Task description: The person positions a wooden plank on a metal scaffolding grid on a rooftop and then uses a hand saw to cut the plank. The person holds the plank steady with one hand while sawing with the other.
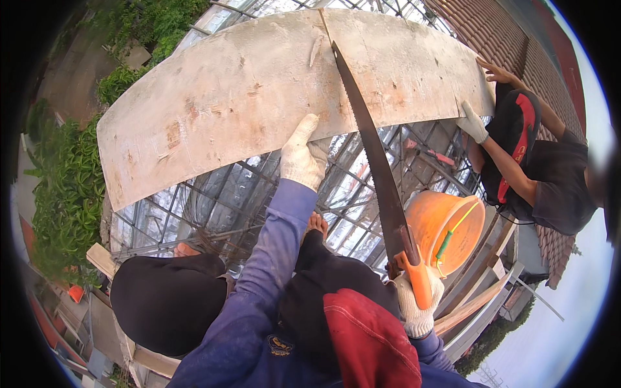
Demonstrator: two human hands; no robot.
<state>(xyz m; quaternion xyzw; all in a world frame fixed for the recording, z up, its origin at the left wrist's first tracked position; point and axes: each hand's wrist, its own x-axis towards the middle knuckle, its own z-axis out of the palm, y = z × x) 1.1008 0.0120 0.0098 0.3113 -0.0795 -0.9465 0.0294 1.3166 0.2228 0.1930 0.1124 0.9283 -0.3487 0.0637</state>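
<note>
A long, worn sheet of plywood (213, 110) lies across the upper view, with a narrow dark cut running in from its far edge. My left hand (304, 155), in a white knit glove, grips the near edge, thumb on top and fingers underneath. In my gloved right hand (417, 304) is a handsaw (370, 139) with an orange handle. Its dark toothed blade slants up and left over the board, the tip close to the inner end of the cut. Whether the teeth touch the wood I cannot tell.
A grid of steel bars (252, 169) over shiny foil-like sheeting lies beneath the board, under my feet. An orange bucket (424, 223) stands by my right hand, a green-handled tool at its rim. A co-worker (550, 171) at right holds the board's end. Timber pieces (479, 297) lie lower right.
</note>
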